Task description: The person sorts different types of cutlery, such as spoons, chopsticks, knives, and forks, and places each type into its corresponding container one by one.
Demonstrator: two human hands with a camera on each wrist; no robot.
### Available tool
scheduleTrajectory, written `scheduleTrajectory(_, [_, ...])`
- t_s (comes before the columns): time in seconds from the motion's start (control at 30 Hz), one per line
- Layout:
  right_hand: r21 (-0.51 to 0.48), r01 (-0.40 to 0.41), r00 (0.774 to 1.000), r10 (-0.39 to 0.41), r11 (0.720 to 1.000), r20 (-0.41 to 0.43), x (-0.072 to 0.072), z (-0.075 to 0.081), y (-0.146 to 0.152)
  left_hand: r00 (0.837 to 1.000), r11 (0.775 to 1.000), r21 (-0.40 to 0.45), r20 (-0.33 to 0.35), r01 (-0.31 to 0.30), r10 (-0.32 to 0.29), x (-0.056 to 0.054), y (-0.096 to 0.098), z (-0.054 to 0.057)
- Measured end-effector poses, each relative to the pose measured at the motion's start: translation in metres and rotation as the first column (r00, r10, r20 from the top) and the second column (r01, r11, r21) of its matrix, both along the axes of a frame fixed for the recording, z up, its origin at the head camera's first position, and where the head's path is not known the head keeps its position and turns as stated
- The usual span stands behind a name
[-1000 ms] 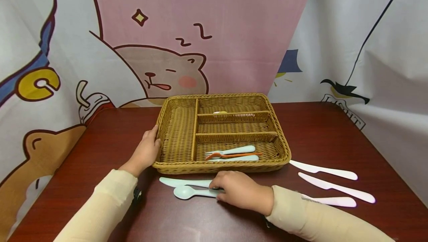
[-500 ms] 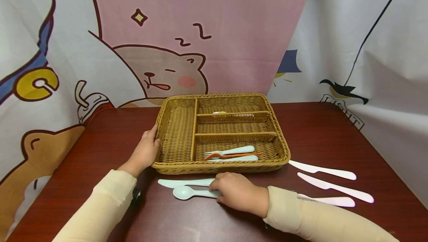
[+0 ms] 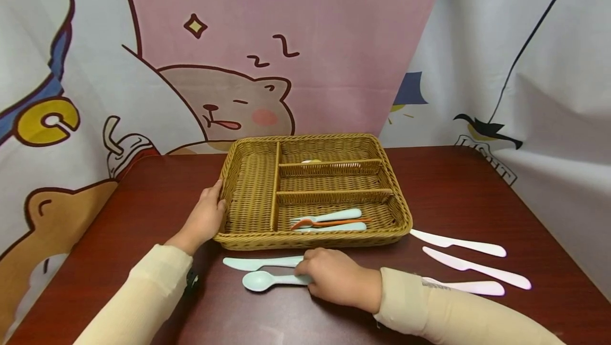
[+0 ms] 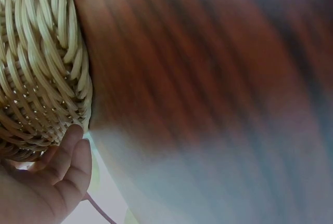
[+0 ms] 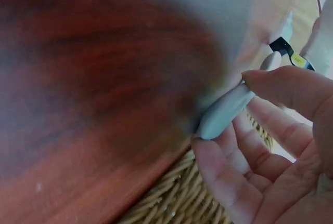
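Observation:
My right hand (image 3: 336, 279) pinches the handle of a pale mint spoon (image 3: 258, 281) on the table in front of the basket. In the right wrist view, thumb and fingers close on a pale handle end (image 5: 226, 112). A mint knife (image 3: 260, 263) lies just behind the spoon, its handle end hidden by that hand. My left hand (image 3: 202, 218) rests against the outer left wall of the divided wicker basket (image 3: 310, 239); its fingers (image 4: 78, 164) touch the weave in the left wrist view. The basket's front compartment holds a mint fork (image 3: 341, 214), an orange utensil (image 3: 341, 222) and another mint utensil (image 3: 346, 227).
Three white knives lie on the table to the right: one by the basket corner (image 3: 470, 245), a middle knife (image 3: 487, 268) and a near knife (image 3: 477, 287) partly behind the sleeve. A small whitish item (image 3: 311, 161) shows in the back compartment. A printed curtain (image 3: 353, 43) hangs behind.
The spoon has shifted slightly toward the person and left in my right hand, widening its gap from the knife. My left hand stays at the basket's side. The view drifts slightly.

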State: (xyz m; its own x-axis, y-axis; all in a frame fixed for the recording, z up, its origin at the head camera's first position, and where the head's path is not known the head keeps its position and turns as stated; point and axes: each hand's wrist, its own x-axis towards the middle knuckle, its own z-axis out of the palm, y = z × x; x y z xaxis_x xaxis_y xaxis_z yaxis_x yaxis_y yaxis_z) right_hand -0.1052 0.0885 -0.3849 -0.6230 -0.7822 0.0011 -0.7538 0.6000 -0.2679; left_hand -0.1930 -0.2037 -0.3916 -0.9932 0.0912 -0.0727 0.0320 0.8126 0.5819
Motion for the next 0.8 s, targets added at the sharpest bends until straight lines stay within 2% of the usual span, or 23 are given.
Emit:
scheduleTrajectory(0.1, [-0.022, -0.001, 1.0, 0.002, 1.0, 0.004, 0.001, 0.005, 0.003, 1.0, 1.0, 0.0, 0.004, 0.0, 0.0, 0.001, -0.001, 0.0])
scheduleTrajectory(0.43, [-0.126, 0.019, 0.997, -0.028, 0.992, -0.072, -0.001, 0.026, 0.015, 1.0, 1.0, -0.008, -0.021, 0.001, -0.001, 0.002, -0.002, 0.0])
scheduleTrajectory(0.6, [-0.177, 0.027, 0.994, -0.045, 0.984, -0.098, -0.008, 0.038, 0.022, 1.0, 1.0, -0.016, -0.03, 0.004, -0.005, 0.002, 0.0, 0.001])
scheduleTrajectory(0.8, [-0.238, 0.022, 0.981, -0.066, 0.971, -0.181, -0.021, 0.047, 0.032, 1.0, 1.0, -0.012, -0.02, 0.005, -0.006, 0.002, 0.001, 0.001])
